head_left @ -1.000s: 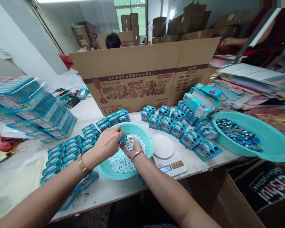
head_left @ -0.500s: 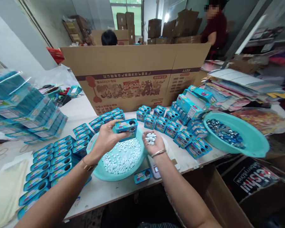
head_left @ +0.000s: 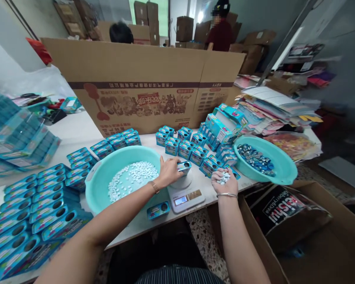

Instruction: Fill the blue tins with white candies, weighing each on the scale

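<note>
The small blue box [head_left: 184, 167] is at the fingers of the left hand [head_left: 168, 172], over the plate of the white scale [head_left: 187, 202] on the counter [head_left: 72, 136]; whether its base touches the plate, I cannot tell. The left hand pinches it narrowly from the left, while the right hand [head_left: 230, 187] is cupped around a heap of pale tablets [head_left: 224, 177], right of the scale. To weigh cleanly, I would set the box level on the plate's middle, lift the fingers fully clear, and hold the cupped palm level so nothing spills. The box looks upright, top upward, its long axis roughly left to right, right end free, left end hidden by fingers.
</note>
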Demonstrator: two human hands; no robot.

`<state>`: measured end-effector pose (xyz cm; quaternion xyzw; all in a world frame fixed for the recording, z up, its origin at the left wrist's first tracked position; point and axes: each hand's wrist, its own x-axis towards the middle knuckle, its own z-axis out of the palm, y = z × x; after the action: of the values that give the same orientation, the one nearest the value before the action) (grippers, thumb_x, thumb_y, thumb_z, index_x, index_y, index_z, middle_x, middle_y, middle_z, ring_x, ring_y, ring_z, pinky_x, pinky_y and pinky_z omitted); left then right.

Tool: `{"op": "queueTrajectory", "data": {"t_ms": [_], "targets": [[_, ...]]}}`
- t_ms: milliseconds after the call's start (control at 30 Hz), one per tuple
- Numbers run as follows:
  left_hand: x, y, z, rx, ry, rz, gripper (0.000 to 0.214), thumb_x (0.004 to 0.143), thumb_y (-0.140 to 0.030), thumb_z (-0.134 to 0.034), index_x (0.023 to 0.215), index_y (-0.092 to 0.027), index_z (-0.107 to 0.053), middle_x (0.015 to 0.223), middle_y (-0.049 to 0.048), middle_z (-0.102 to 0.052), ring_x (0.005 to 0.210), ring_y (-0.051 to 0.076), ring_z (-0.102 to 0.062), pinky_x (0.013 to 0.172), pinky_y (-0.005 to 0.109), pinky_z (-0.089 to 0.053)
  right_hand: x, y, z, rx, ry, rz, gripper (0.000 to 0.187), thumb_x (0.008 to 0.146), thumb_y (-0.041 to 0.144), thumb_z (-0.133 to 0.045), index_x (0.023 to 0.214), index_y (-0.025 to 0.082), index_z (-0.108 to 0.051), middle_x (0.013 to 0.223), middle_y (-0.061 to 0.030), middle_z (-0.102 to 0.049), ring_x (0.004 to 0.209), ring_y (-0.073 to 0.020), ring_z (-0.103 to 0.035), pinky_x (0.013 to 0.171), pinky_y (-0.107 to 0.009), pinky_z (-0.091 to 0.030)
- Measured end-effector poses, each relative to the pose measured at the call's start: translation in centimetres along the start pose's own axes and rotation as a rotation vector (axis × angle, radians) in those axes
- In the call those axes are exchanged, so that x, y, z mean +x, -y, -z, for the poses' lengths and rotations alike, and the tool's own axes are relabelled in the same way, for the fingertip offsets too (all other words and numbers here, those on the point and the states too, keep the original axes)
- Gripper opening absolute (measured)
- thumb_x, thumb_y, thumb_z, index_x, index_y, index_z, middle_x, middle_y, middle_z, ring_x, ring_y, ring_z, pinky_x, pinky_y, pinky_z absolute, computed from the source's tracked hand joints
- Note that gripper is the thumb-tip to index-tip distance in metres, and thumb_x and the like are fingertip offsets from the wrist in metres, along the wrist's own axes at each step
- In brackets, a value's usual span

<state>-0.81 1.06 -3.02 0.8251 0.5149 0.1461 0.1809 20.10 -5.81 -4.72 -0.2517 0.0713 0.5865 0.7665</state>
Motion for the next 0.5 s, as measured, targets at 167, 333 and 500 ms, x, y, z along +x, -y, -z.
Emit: {"op": "queueTrajectory", "data": {"t_ms": [167,333,500], "targets": [[-1.0,0.4,2.7,0.124,-0.089,-0.031,0.123,0.054,-0.051,-0.080,0.147,-0.012,-0.010,0.153,0.0249,-0.015,0.142,0.043,-0.004,0.107,0.067,-0.006,0.4,0.0,0.6,-0.083,-0.054,0.089,0.021,0.081,0.025,-0.049,0.063,0.019,-0.042,0.059,0.0031,-0.056,0.050,-0.0095,-0.055,0.042,-0.019,-0.045],[-2.1,1.3,5.8,0.075,-0.258,-0.076,0.129,0.062,-0.070,-0.065,0.146,-0.017,0.017,0.155,0.0235,-0.001,0.141,0.044,0.006,0.105,0.069,-0.002,1.0,-0.4,0.9,-0.073,-0.048,0.073,0.022,0.083,0.025,-0.047,0.063,0.019,-0.041,0.057,0.0042,-0.053,0.045,-0.0074,-0.050,0.039,-0.017,-0.041],[-2.6,2.6,4.9,0.069,-0.233,-0.047,0.127,0.064,-0.072,-0.062,0.147,-0.015,0.015,0.155,0.0251,-0.004,0.141,0.045,0.005,0.103,0.072,0.000,1.4,-0.7,1.1,-0.088,0.030,0.044,0.021,0.082,0.025,-0.047,0.064,0.020,-0.039,0.056,0.0053,-0.048,0.040,-0.0055,-0.043,0.035,-0.014,-0.033]]}}
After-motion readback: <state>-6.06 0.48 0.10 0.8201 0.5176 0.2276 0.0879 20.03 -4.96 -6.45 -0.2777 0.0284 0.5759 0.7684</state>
